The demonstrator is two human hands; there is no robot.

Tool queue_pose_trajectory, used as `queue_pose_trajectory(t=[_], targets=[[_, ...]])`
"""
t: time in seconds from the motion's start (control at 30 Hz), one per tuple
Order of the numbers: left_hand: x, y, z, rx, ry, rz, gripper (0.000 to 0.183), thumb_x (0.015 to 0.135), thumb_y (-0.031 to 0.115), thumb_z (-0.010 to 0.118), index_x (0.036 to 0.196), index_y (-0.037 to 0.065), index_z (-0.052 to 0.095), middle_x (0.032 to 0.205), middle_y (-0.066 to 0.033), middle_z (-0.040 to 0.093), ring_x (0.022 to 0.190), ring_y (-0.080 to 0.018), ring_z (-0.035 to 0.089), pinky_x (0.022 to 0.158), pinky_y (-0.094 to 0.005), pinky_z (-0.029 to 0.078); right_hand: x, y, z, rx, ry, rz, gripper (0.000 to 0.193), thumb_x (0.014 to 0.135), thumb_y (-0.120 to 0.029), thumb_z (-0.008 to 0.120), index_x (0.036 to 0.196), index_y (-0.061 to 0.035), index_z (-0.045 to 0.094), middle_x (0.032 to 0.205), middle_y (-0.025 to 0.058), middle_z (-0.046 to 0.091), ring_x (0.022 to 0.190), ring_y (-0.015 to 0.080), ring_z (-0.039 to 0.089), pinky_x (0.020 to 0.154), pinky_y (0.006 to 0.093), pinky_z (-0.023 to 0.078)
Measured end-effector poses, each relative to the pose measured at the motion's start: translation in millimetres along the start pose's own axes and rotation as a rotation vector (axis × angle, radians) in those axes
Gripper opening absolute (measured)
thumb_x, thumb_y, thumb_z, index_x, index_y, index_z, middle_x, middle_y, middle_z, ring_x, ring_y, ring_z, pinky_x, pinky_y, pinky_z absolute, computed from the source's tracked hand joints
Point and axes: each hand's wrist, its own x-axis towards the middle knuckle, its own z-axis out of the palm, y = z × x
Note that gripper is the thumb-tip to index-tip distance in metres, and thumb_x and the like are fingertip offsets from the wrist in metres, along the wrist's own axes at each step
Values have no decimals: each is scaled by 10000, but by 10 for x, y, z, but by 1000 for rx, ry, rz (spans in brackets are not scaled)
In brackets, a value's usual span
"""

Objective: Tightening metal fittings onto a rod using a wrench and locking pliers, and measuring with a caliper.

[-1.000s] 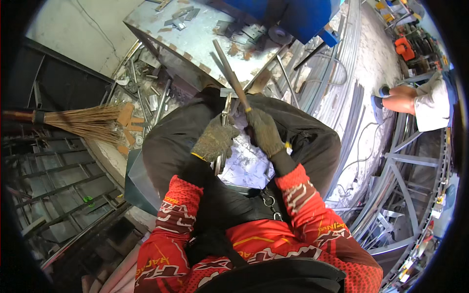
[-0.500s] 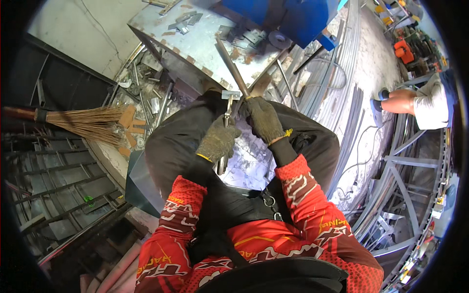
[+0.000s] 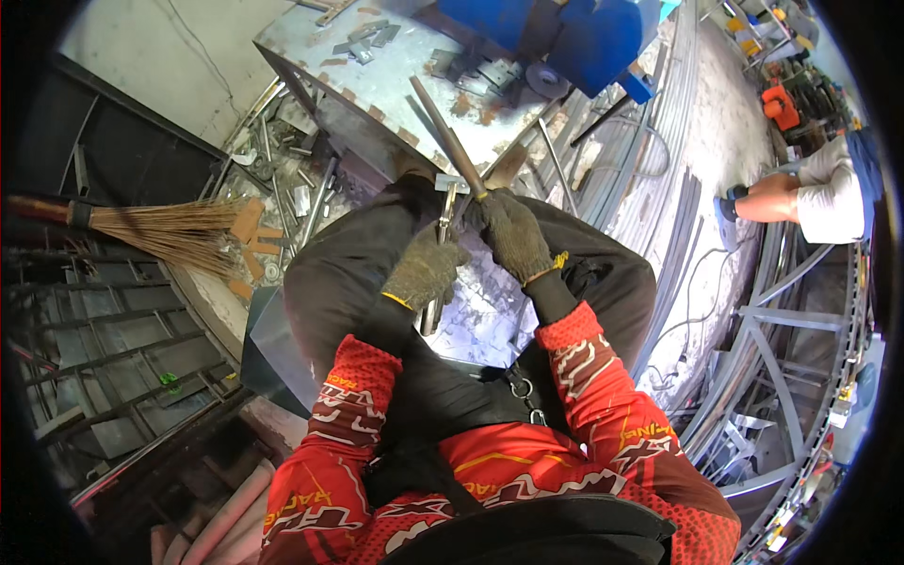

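Observation:
Both my hands wear grey-green work gloves with yellow cuffs. My left hand point(image 3: 426, 266) is closed round locking pliers point(image 3: 446, 218), whose handles stick out below the fist. At the top, their jaws grip a small flat metal plate point(image 3: 450, 183). Just to the right, my right hand point(image 3: 516, 237) is wrapped round the lower end of a long, narrow metal file point(image 3: 444, 130). It slants up and left, past the plate, toward the metal table; its handle is hidden in the glove. Whether the file touches the plate I cannot tell.
The metal table point(image 3: 330, 80) ahead carries small metal plates point(image 3: 369, 40) and a disc point(image 3: 547, 79) by a blue machine point(image 3: 603, 42). Scrap lies left, near a straw broom point(image 3: 169, 235). Long metal bars point(image 3: 650, 160) run along the right, where another person's leg point(image 3: 767, 207) shows.
The file has swung slightly, its upper tip now a little further left. My right hand has shifted slightly down and right; the pliers and plate have hardly moved.

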Motion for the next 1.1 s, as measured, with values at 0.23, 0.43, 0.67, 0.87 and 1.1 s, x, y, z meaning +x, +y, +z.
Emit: queue_pose_trajectory(t=[0.23,0.43,0.67,0.87,1.1], targets=[[53,-93,23,-68,-78,22,224,912,78,684,1098,85,559,729,-46,553,520,-180,549,413,-376,486,-328,559,135,-275,147,-484,198,929,-81,662,1083,19,589,893,184,606,747,353,611,639,457,496],[166,-58,-91,-116,1,66,231,899,87,687,1079,120,545,700,-46,531,470,-196,531,398,-389,487,100,113,30,-67,-44,-150,145,1000,-133,544,1051,-3,583,936,210,628,858,424,621,743,515,498],[44,-38,-67,-94,-21,-5,239,899,108,670,1106,98,552,690,-39,525,491,-192,545,413,-392,490,-378,464,4,-353,93,-380,133,974,-122,581,1041,-7,592,926,187,630,829,397,623,725,508,496],[106,-166,-112,75,-77,151,212,933,136,650,1128,90,582,713,-46,561,506,-193,567,444,-365,500,-255,275,160,77,89,-27,312,1055,-258,509,940,21,587,818,236,615,808,403,620,708,477,473],[93,-114,-95,35,-62,9,212,941,83,650,1135,57,570,745,-29,560,557,-167,590,515,-321,527,-217,210,122,-94,84,-53,369,1065,-356,490,997,-14,611,861,281,614,887,507,610,760,585,464]])
